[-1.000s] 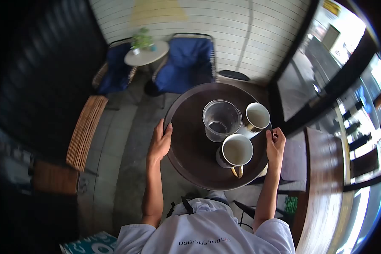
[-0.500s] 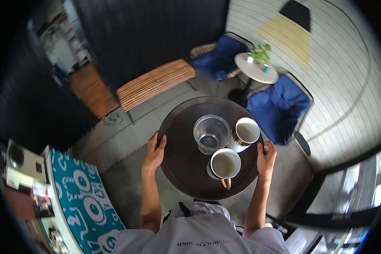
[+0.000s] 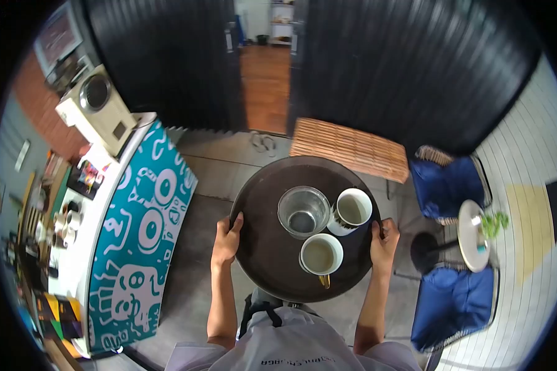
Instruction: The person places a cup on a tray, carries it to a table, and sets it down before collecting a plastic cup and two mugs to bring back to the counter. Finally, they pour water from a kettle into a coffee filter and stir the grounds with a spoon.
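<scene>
A round dark brown tray (image 3: 260, 247) is held level in front of my body. My left hand (image 3: 227, 238) grips its left rim, thumb on top. On the opposite rim, my right hand (image 3: 384, 240) is closed in the same way. Three vessels stand upright on the tray, right of its middle: a clear bowl-like cup (image 3: 303, 212), a white mug (image 3: 353, 208) with a dark pattern low on its side, and a nearer white mug (image 3: 321, 255) with a gold handle. Cloudy pale liquid shows in the nearer mug. The fingers under the tray are hidden.
To the left runs a counter (image 3: 142, 229) with a teal patterned front, carrying a cream machine (image 3: 99, 108) and cups. Ahead, a doorway (image 3: 265, 86) opens between dark walls, with slippers (image 3: 263, 143) before it. A slatted bench (image 3: 349, 148), blue chairs (image 3: 455, 306) and a small round table (image 3: 471, 238) stand right.
My view has turned left: the counter and doorway are now more fully in sight, and the bench, chairs and table have shifted right. Both hands keep hold of the tray; the vessels stay in place.
</scene>
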### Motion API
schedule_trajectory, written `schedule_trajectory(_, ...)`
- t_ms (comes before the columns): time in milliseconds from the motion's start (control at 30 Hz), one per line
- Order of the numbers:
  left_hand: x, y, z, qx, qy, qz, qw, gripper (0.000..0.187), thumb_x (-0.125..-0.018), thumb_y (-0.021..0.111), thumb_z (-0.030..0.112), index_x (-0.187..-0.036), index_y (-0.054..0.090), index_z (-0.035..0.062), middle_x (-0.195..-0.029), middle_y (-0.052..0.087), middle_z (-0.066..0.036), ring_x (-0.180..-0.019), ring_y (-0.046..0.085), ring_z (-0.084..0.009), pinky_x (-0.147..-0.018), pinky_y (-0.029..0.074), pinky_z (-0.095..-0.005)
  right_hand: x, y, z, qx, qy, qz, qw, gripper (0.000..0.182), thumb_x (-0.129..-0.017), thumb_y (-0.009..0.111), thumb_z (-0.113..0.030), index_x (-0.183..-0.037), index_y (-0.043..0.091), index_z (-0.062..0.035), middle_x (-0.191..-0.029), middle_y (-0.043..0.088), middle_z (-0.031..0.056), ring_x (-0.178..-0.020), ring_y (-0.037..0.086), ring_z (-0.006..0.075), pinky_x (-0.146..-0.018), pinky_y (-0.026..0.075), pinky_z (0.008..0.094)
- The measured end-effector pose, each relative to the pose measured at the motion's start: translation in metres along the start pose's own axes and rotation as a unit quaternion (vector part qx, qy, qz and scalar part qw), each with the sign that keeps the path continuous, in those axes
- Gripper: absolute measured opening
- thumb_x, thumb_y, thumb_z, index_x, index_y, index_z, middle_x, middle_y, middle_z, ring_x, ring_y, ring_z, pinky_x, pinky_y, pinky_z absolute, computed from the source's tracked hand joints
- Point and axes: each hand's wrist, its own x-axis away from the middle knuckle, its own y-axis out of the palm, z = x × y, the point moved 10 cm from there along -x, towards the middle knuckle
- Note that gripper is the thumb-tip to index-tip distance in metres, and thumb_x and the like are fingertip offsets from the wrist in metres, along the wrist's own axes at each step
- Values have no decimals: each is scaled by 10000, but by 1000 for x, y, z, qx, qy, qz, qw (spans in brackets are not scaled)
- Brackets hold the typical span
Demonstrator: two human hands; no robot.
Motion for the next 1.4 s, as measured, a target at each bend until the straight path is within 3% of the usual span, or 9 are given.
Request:
schedule_trajectory(267, -94, -87, -12, 51, -24, 70, 996, 399, -933, 603, 304, -1052, 591, -76, -989, 547, -85, -954, 479, -145, -869, 390, -277, -57, 178, -10, -40, 31, -105, 993, 188, -907, 587, -42, -772, 460, -8, -546, 390, -21, -491, 345, 40, -438, 246, 254)
schedule_trajectory(367, -116, -126, 42, 13, 18, 174, 984, 380, -934, 599, 292, -1056, 594, -68, -981, 557, -79, -947, 489, -148, -863, 394, -275, -88, 257, -17, -76, 53, -165, 982, 193, -918, 583, -62, -783, 457, -9, -542, 403, -22, -482, 338, 39, -429, 236, 252)
schedule_trajectory(433, -133, -136, 45, -17, -47, 151, 987, 370, -938, 588, 290, -1049, 596, -62, -988, 547, -88, -949, 483, -156, -861, 390, -282, -99, 294, -38, -97, 66, -184, 976, 180, -925, 578, -69, -803, 463, -5, -529, 394, -26, -475, 330, 35, -423, 224, 249)
schedule_trajectory(600, -207, -172, 27, 55, -51, 189, 979, 431, -937, 569, 324, -1172, 572, -37, -1151, 512, -144, -1082, 471, -226, -960, 352, -314, -151, 401, -51, -117, 19, -219, 969, 132, -914, 564, -2, -823, 469, 19, -727, 469, 53, -630, 456, 92, -548, 383, 254)
schedule_trajectory(733, -277, -195, 20, 44, -32, 229, 972, 427, -936, 570, 314, -1167, 572, -45, -1167, 515, -153, -1081, 471, -227, -956, 353, -317, -193, 480, -61, -106, -30, -244, 963, 159, -908, 587, -34, -808, 478, 24, -697, 462, 51, -607, 414, 104, -544, 379, 283)
schedule_trajectory(833, -329, -199, 40, 77, 10, 241, 967, 405, -936, 573, 301, -1125, 576, -57, -1099, 538, -139, -1022, 475, -194, -908, 372, -303, -229, 542, -57, -99, -31, -254, 962, 157, -905, 593, -45, -817, 486, 30, -690, 469, 63, -607, 412, 104, -541, 376, 290)
schedule_trajectory(900, -362, -198, 47, 58, -59, 209, 974, 390, -936, 573, 283, -1103, 571, -69, -1044, 548, -121, -983, 469, -168, -884, 374, -290, -253, 575, -54, -63, -16, -270, 961, 146, -906, 588, -44, -831, 490, 35, -711, 490, 83, -608, 441, 115, -553, 390, 288)
schedule_trajectory(1067, -425, -210, 75, 57, 6, 319, 946, 360, -953, 546, 261, -1064, 599, -77, -810, 587, -37, -821, 509, -129, -772, 422, -270, -314, 661, -82, -79, -73, -299, 948, 131, -907, 592, -51, -853, 513, 39, -744, 528, 90, -665, 499, 138, -630, 429, 278)
schedule_trajectory(1400, -549, -250, 96, 53, -25, 368, 928, 365, -951, 563, 286, -1077, 602, -54, -875, 578, -31, -840, 475, -111, -762, 397, -270, -386, 828, -118, -97, -56, -374, 920, 125, -910, 564, -28, -837, 475, 19, -707, 493, 59, -685, 494, 119, -632, 408, 274)
